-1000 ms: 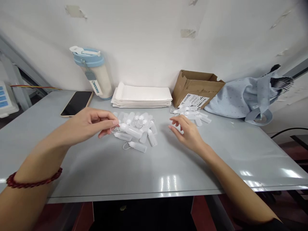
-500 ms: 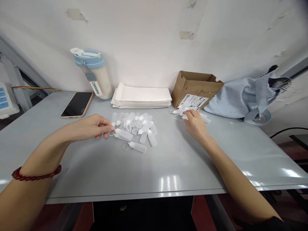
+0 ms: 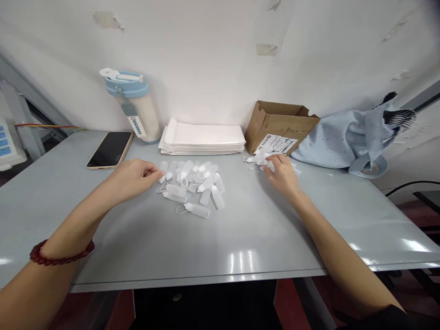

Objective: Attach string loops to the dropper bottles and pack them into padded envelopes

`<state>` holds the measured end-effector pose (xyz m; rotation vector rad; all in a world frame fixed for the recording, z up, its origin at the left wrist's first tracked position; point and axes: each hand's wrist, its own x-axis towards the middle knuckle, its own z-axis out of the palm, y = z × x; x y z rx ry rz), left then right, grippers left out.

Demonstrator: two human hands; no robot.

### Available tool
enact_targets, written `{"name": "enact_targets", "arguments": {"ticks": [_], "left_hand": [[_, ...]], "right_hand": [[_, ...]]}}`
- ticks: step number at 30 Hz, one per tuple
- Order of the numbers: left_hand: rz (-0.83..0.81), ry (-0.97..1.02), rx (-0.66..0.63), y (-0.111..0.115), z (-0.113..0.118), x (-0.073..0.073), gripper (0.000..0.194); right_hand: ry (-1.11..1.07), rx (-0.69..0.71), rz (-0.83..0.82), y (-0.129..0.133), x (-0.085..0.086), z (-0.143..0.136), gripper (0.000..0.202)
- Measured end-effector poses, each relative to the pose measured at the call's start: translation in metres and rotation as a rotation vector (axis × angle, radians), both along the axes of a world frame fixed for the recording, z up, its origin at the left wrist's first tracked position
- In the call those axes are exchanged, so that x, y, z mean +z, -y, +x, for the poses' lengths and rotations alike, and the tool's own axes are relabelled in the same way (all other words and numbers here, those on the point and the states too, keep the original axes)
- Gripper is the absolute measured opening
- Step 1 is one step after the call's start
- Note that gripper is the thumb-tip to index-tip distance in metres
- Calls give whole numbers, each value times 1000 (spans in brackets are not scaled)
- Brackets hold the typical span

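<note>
Right grip (image 3: pixel 283 178) partly hides the bottles (image 3: pixel 253 158) under it; label (image 3: pixel 275 144) fine print just beyond, too small to read.

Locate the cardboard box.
In the head view, the cardboard box stands right of centre, between the white stack and the blue bag, just behind the smaller bottle pile.

- On your table (image 3: pixel 240 238), the larger bottle heap (image 3: pixel 208 183) lies between your left hand (image 3: pixel 135 179) and your right hand (image 3: pixel 283 176).
- Your right hand is at the smaller bottle heap (image 3: pixel 256 158), before the box (image 3: pixel 282 123).
- Behind the larger heap, papers (image 3: pixel 206 137) sit between cup (image 3: pixel 140 110) and box.
- Left: phone (image 3: pixel 110 149); far right: bag (image 3: pixel 333 140).
</note>
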<state>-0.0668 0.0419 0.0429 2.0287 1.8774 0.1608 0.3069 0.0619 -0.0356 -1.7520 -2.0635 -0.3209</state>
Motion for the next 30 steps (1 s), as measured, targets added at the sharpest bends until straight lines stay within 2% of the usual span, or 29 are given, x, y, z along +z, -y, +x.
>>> {"name": "enact_targets", "arguments": {"ticks": [4, 23, 30], "left_hand": [[20, 14, -13, -1, -1, -4, 36], [59, 81, -46, 1, 4, -6, 31], [61, 106, -48, 3, 6, -6, 31]], "right_hand": [[4, -29, -28, -2, -1, 3, 32], [73, -149, -232, 1, 1, 7, 42], [84, -125, -256, 0, 4, 7, 33]]}}
